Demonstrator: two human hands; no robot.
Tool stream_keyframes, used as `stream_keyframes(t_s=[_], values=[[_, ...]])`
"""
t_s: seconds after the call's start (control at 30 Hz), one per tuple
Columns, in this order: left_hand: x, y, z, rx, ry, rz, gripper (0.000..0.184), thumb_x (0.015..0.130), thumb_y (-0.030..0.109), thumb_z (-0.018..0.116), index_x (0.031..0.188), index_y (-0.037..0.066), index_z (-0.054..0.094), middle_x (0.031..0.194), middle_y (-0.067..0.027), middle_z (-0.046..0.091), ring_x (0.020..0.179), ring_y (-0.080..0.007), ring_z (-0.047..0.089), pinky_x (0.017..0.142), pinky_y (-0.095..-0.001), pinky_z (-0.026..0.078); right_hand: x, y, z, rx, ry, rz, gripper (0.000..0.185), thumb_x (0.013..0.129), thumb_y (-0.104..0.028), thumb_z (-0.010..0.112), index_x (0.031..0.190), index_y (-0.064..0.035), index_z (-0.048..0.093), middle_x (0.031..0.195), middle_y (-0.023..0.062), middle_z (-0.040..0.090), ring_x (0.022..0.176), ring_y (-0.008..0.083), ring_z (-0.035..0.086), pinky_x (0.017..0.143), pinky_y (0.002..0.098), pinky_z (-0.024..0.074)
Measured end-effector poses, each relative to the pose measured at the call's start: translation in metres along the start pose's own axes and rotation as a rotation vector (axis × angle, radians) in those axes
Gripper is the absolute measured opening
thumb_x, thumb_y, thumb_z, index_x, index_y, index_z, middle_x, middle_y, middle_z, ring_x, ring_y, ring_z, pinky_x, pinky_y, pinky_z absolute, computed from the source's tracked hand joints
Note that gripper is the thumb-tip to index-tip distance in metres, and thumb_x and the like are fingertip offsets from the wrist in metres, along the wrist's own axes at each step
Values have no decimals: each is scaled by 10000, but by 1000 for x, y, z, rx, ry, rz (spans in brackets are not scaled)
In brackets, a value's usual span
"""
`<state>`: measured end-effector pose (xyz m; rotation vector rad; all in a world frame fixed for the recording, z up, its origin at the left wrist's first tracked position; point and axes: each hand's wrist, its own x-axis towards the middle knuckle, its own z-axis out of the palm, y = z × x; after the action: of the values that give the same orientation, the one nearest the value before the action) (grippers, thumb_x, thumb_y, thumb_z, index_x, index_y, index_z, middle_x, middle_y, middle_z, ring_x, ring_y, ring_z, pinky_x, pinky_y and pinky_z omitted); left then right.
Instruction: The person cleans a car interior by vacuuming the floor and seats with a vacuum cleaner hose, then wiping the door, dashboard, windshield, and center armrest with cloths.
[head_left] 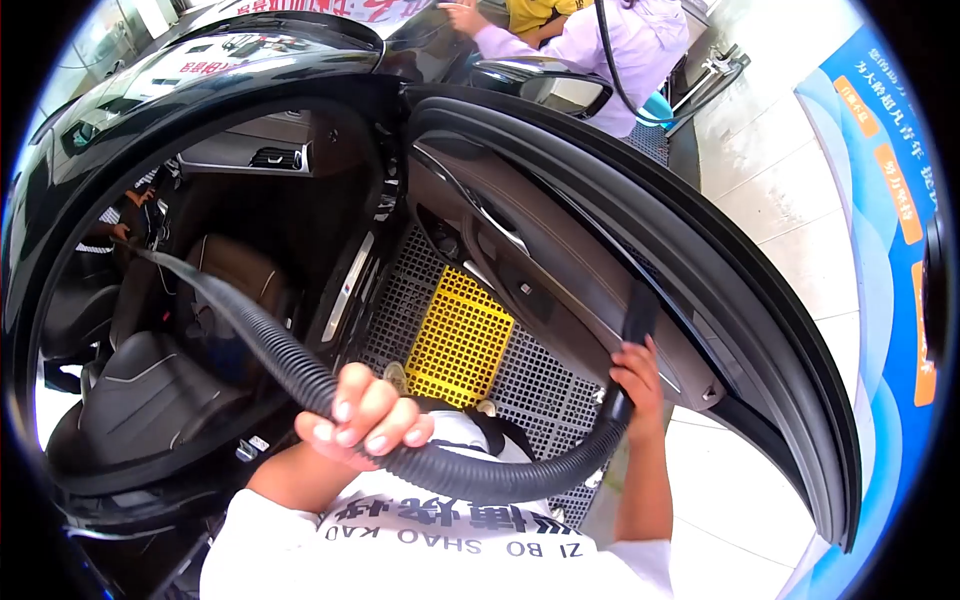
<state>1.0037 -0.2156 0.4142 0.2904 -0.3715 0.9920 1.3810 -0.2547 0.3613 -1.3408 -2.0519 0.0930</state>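
A black corrugated vacuum hose bends in front of my body. My left hand is closed around its ribbed middle. From there the hose runs up and left across the car's open doorway. My right hand grips the smooth tube at the other end, with its dark nozzle pointing up at the brown inner panel of the open car door. Whether the nozzle touches the panel I cannot tell.
Left of me are the car's dark leather seat and door sill. A yellow grid mat lies between sill and door. A person in a lilac top is beyond the door mirror. A blue banner stands at right.
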Motion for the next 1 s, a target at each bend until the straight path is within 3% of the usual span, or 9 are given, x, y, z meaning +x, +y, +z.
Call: stream_keyframes(t_s=[0.27,0.4,0.47,0.6,0.77,0.87,0.9,1.0], values=[[-1,-92,-15,30,87,-16,241,737,133,662,957,154,568,839,60,587,937,-182,568,1021,-426,370,-126,-8,-103,-255,146,205,201,674,-110,630,845,-36,552,933,124,606,1017,346,592,1061,595,311],[-7,-108,-6,-74,7,-97,247,723,149,680,950,155,584,809,59,588,935,-179,572,1006,-416,374,-128,-17,-97,-284,243,232,193,686,-99,628,846,-35,540,930,130,602,1011,351,594,1061,596,315],[-2,-95,7,-92,-74,-71,245,724,152,664,958,160,592,803,67,591,890,-155,587,968,-390,382,-118,-20,-77,-225,365,148,181,742,-121,675,856,-61,547,901,126,611,980,353,611,1042,595,348],[-3,-52,28,-220,-203,-57,181,773,164,643,949,165,603,823,65,606,887,-126,600,921,-358,404,-71,-48,-7,198,314,-10,242,750,-171,752,899,-88,581,931,122,646,960,350,639,1041,596,358],[-16,7,55,-70,-346,-5,43,854,129,632,892,128,612,841,27,642,879,-155,606,890,-397,405,13,-54,86,380,224,-142,249,722,-69,696,949,-68,594,1047,127,636,1135,347,580,1089,574,304],[-31,35,67,176,-321,39,44,850,123,660,856,100,623,833,-7,653,882,-197,616,890,-433,404,69,-54,119,373,173,-189,252,729,-46,671,966,-69,586,1059,136,622,1134,346,571,1085,550,312],[-32,40,75,222,-266,43,92,784,36,668,827,72,595,739,-38,652,790,-210,622,829,-411,421,81,-49,132,356,159,-207,261,718,-52,678,960,-70,583,1071,129,615,1128,346,570,1073,547,324],[-39,49,81,390,-171,106,83,784,15,673,751,56,608,686,-57,651,744,-227,641,844,-423,427,113,-44,160,384,151,-231,297,715,-69,699,985,-52,576,1075,144,631,1122,362,579,1068,546,346]])
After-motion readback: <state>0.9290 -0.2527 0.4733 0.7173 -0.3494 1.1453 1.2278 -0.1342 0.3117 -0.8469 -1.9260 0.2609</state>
